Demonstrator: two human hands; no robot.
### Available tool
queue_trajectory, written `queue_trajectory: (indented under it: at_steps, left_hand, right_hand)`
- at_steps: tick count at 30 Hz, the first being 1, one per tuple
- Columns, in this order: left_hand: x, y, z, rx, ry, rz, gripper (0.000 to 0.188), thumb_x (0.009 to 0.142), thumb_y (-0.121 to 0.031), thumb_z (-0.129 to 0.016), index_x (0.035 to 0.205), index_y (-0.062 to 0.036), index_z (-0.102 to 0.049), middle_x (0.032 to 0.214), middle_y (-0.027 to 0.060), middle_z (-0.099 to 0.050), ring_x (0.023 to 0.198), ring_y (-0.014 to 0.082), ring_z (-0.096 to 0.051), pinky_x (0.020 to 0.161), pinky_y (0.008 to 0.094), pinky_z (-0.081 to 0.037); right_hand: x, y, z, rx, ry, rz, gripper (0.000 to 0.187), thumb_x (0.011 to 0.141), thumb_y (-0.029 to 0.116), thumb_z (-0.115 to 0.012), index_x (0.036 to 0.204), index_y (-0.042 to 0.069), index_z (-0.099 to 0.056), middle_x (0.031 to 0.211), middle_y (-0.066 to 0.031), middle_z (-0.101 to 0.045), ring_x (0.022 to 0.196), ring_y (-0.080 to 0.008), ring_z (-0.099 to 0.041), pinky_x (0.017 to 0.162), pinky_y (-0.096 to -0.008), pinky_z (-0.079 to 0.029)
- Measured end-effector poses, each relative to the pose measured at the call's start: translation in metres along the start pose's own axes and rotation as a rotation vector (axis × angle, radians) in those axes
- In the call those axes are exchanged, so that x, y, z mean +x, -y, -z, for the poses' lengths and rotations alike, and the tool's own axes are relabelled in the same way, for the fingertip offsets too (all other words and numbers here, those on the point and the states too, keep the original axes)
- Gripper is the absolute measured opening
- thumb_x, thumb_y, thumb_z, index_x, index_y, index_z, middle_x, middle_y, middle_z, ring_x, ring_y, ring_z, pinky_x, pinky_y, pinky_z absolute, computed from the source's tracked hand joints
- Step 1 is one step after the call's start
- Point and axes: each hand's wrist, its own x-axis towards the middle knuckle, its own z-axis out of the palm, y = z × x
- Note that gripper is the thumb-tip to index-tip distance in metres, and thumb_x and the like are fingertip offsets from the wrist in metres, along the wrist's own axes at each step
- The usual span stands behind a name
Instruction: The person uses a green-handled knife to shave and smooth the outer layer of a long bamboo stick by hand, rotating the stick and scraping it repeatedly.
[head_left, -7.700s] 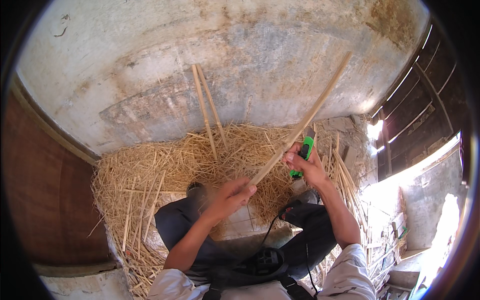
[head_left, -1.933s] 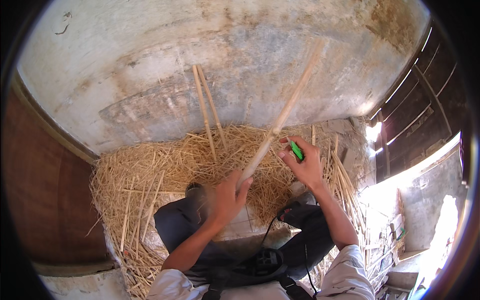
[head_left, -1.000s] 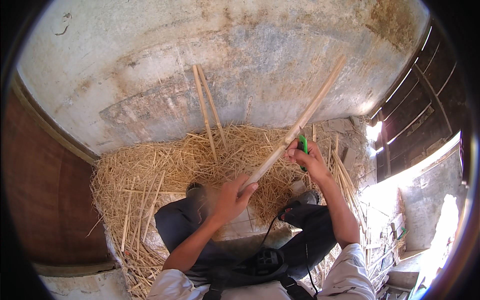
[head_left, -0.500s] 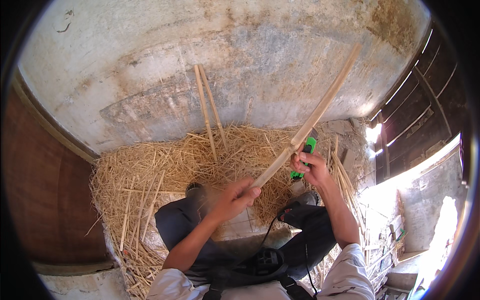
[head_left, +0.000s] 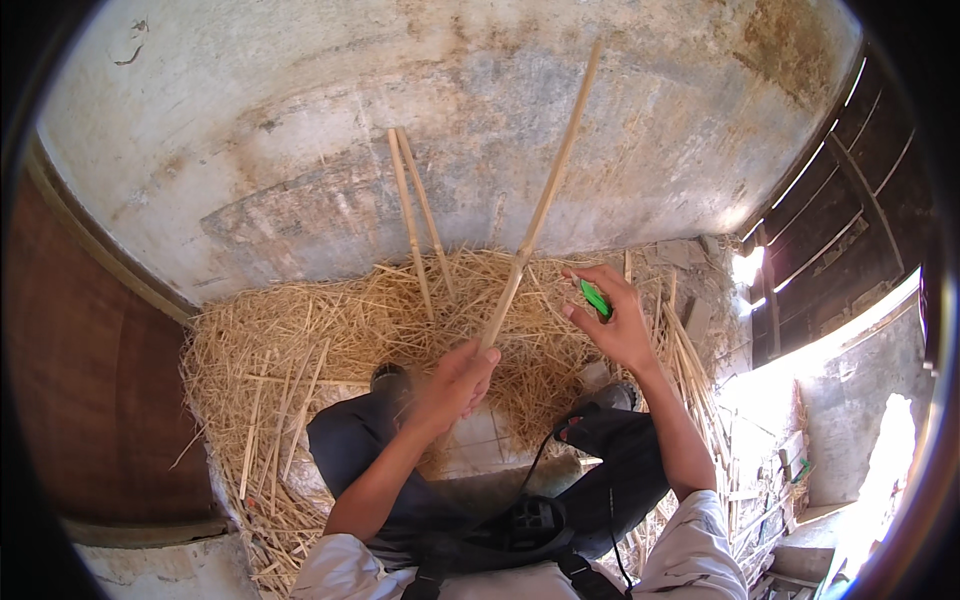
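Note:
My left hand (head_left: 456,385) is closed round the lower end of a long bamboo strip (head_left: 542,205), which slants up and slightly right in front of the wall. To the right of the strip and apart from it is my right hand (head_left: 618,320). Its thumb and index finger are spread, while a green utility knife (head_left: 595,298) stays tucked against the palm under the other fingers. The knife's blade cannot be made out. Two more bamboo strips (head_left: 407,210) lean against the wall, their feet in the shavings.
A thick heap of bamboo shavings (head_left: 290,320) covers the floor before the stained wall (head_left: 340,80). More strips (head_left: 688,375) lie right of my leg. A brown wooden panel (head_left: 100,370) stands at left, dark boards (head_left: 850,210) at right. My shoes (head_left: 606,398) rest among the shavings.
The held strip has swung left and turned to show a narrower side. My right hand has come off it, and its thumb and index finger have spread, with the knife still in hand.

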Motion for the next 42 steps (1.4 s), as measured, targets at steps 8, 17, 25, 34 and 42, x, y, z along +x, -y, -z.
queue_trajectory:
  at_steps: [8, 17, 25, 34, 42]
  left_hand:
    - [0.005, 0.019, -0.005, 0.164, -0.019, -0.064, 0.039, 0.118, -0.041, -0.047, 0.094, -0.0105, -0.052, 0.07, -0.0048, -0.044, 0.059, 0.0069, -0.042, 0.056, 0.028, -0.037]
    - [0.005, 0.025, -0.007, 0.357, -0.102, -0.22, 0.042, 0.119, -0.037, -0.042, 0.098, -0.0034, -0.055, 0.07, 0.0029, -0.049, 0.062, 0.0143, -0.048, 0.06, 0.0363, -0.039]
    - [-0.002, 0.014, -0.013, 0.567, -0.22, -0.274, 0.039, 0.118, -0.034, -0.045, 0.101, 0.0002, -0.056, 0.066, 0.019, -0.049, 0.058, 0.0301, -0.05, 0.061, 0.0473, -0.038]
    - [-0.001, 0.015, -0.016, 0.654, -0.261, -0.301, 0.039, 0.118, -0.031, -0.046, 0.097, 0.0001, -0.056, 0.064, 0.0161, -0.05, 0.055, 0.0309, -0.051, 0.058, 0.045, -0.04]
    - [-0.001, 0.015, -0.015, 0.656, -0.228, -0.284, 0.04, 0.117, -0.035, -0.047, 0.097, -0.0009, -0.052, 0.063, 0.0197, -0.053, 0.055, 0.0382, -0.056, 0.056, 0.0494, -0.039]
  right_hand:
    - [-0.013, 0.012, -0.018, -0.133, 0.011, 0.176, 0.025, 0.099, 0.026, -0.078, 0.112, 0.005, -0.073, 0.101, -0.0133, -0.075, 0.082, -0.035, -0.074, 0.071, -0.0405, -0.059]
    - [-0.023, 0.027, -0.038, -0.223, 0.086, 0.171, 0.027, 0.096, 0.027, -0.081, 0.111, 0.005, -0.076, 0.099, -0.0121, -0.078, 0.074, -0.0329, -0.075, 0.065, -0.0402, -0.059]
    - [-0.021, 0.02, -0.04, -0.232, -0.007, 0.14, 0.029, 0.096, 0.029, -0.082, 0.112, 0.006, -0.079, 0.098, -0.0124, -0.079, 0.074, -0.0314, -0.076, 0.065, -0.0391, -0.06]
    - [-0.012, 0.017, -0.029, -0.298, -0.078, 0.102, 0.028, 0.097, 0.033, -0.081, 0.111, 0.008, -0.08, 0.096, -0.0106, -0.08, 0.071, -0.0277, -0.077, 0.063, -0.0384, -0.06]
    - [-0.012, 0.008, -0.028, -0.279, -0.083, 0.101, 0.03, 0.098, 0.033, -0.08, 0.114, 0.007, -0.079, 0.099, -0.0117, -0.08, 0.071, -0.028, -0.077, 0.064, -0.0383, -0.06]
